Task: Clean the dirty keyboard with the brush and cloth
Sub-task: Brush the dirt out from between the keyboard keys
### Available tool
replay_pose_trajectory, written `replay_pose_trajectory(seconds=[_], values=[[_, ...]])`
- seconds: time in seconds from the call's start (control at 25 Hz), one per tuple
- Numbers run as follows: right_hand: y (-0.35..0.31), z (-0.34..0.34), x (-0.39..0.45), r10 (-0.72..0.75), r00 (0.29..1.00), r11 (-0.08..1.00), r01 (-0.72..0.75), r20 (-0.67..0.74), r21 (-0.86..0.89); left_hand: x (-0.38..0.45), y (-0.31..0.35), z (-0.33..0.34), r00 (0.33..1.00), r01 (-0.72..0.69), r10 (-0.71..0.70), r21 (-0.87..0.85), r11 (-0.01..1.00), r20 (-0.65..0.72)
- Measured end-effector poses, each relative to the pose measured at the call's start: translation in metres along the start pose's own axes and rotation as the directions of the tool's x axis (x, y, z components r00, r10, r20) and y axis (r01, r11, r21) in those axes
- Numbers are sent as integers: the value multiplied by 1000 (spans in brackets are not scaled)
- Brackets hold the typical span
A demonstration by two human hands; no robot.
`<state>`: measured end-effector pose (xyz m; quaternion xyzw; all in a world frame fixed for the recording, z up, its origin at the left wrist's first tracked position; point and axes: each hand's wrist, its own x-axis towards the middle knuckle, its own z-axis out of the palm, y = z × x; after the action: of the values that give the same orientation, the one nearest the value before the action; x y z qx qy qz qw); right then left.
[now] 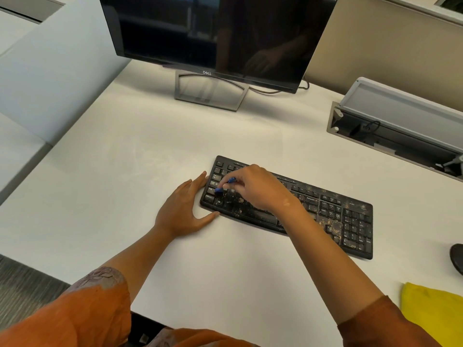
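Observation:
A black keyboard [333, 211] lies at an angle on the white desk, speckled with brown dirt, thickest near its right end. My right hand [258, 187] is over the keyboard's left half, pinching a small blue brush [225, 185] whose tip touches the keys near the left end. My left hand [184, 211] lies flat on the desk with fingers spread, against the keyboard's left edge. A yellow cloth [431, 309] rests at the desk's lower right corner.
A dark Dell monitor [215, 36] on a grey stand is at the back. An open cable tray [400, 126] is set into the desk at the right. A dark round object [457, 257] sits at the right edge. Partition panels border the desk's left side.

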<state>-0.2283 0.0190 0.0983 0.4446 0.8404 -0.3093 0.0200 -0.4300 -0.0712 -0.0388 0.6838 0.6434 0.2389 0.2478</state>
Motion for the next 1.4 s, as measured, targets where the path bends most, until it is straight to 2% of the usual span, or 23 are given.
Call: replay_pose_trajectory(seconds=[0.12,0.28,0.4,0.52,0.68,0.76,0.88,1.12,1.28,1.4], values=[[5,-6,-3,30,998,999,-31,61,16,0,0,1,1000,-12,12,2,1000,-6],[1,-3,0,53,995,990,-41,-81,137,0,-2,1,1000,6,-6,-6,1000,2],[-10,9,0,0,996,985,16,-90,173,-1,2,-1,1000,12,-12,-17,1000,0],[-14,18,2,-23,996,993,33,-87,113,-1,5,-1,1000,18,-18,-19,1000,-13],[-8,11,1,54,998,998,-55,-38,-25,0,3,-2,1000,-6,6,-13,1000,6],[-5,7,0,85,995,996,-86,-49,-20,0,3,-1,1000,-17,17,-14,1000,-1],[-9,9,-1,62,991,995,-52,-121,85,-1,5,-2,1000,-21,21,-18,1000,-15],[-3,10,-2,106,994,994,-106,-33,9,-1,7,-3,999,-31,30,-22,999,-29],[-15,11,-1,-2,995,997,10,-104,77,-1,5,-3,1000,-2,2,-17,1000,-7],[-15,25,-2,-142,986,990,143,-90,4,-1,2,-2,1000,2,-2,-31,1000,3]])
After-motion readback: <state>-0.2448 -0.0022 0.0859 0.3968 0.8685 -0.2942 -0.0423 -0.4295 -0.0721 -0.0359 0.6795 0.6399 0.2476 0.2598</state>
